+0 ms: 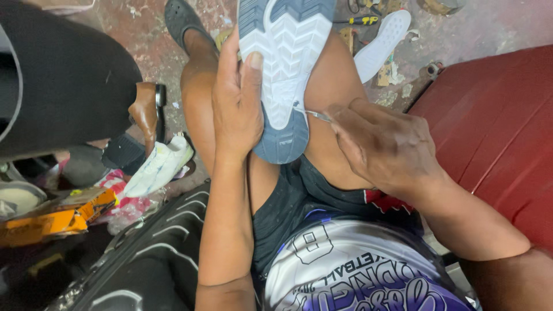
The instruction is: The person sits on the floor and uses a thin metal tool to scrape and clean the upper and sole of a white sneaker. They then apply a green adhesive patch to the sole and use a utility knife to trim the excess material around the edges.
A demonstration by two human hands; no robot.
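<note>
1. I saw the left hand (237, 103) wrapped around the side of a blue and white sports shoe with a bumpy rubber sole (282, 69), with the thumb pressed flat on the sole.
2. The shoe was sole-up and sat between the person's bare knees, with its heel end pointing back at the person.
3. The right hand (383, 144) was pinched tight on a thin shiny metal needle tool (317, 114).
4. The tip of that tool touched the edge of the sole, just beside the left thumb and close to the heel.
5. I could not tell if a thread ran from the tool.
6. Far out past the right hand, a flat white foam insole (383, 43) lay on the dirty red floor (489, 26).
7. Near that insole was a screwdriver with a yellow and black handle (360, 21).
8. Out to the side of the left hand lay a white soft shoe (158, 166) and a brown leather shoe (147, 112).
9. Below the left arm was a black ribbed rubber tyre (150, 253).
10. Beside the right arm was a red padded seat (495, 132).
</note>
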